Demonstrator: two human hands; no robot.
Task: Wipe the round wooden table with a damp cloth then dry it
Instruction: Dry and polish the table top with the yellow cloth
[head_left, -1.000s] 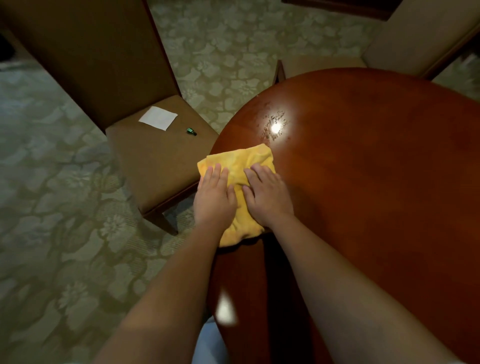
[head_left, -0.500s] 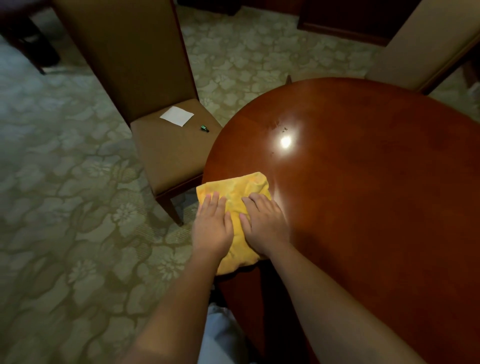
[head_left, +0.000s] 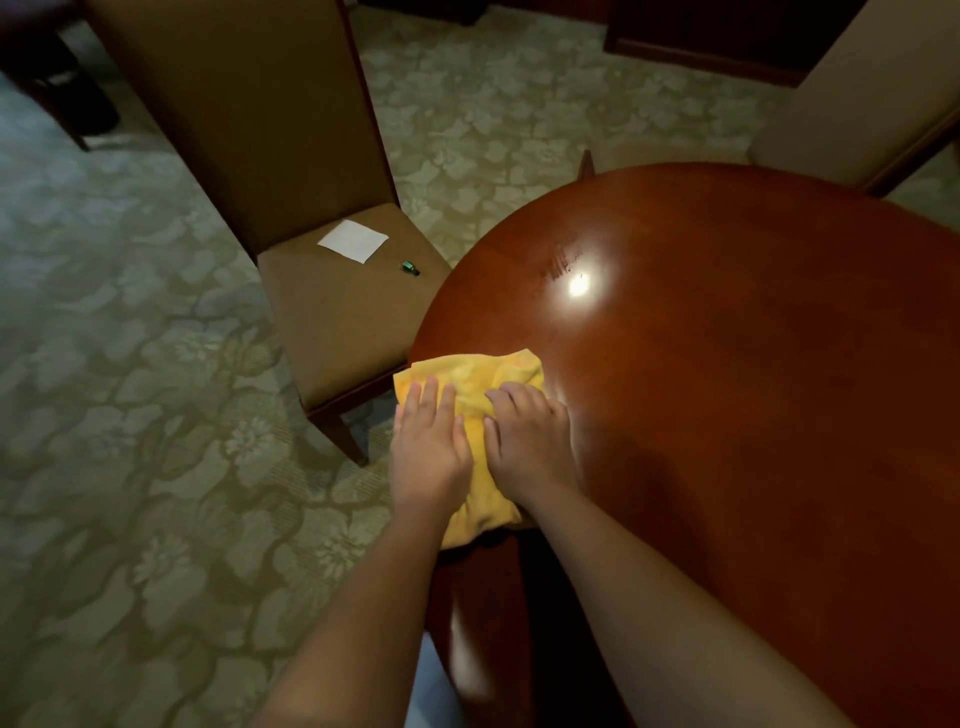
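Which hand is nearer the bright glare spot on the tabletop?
Right. The right hand presses the yellow cloth just below the glare spot; the left hand lies further left, at the table's edge.

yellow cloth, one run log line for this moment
stage: wiping | yellow cloth: at round wooden table left edge | left hand: pressing cloth | right hand: pressing cloth

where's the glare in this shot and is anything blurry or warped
Head view: a bright lamp glare sits on the round wooden table, beyond the yellow cloth; a softer reflection streaks the table edge near the bottom; the room is dim, the forearms look slightly soft, and the wide lens bends the chair outward.
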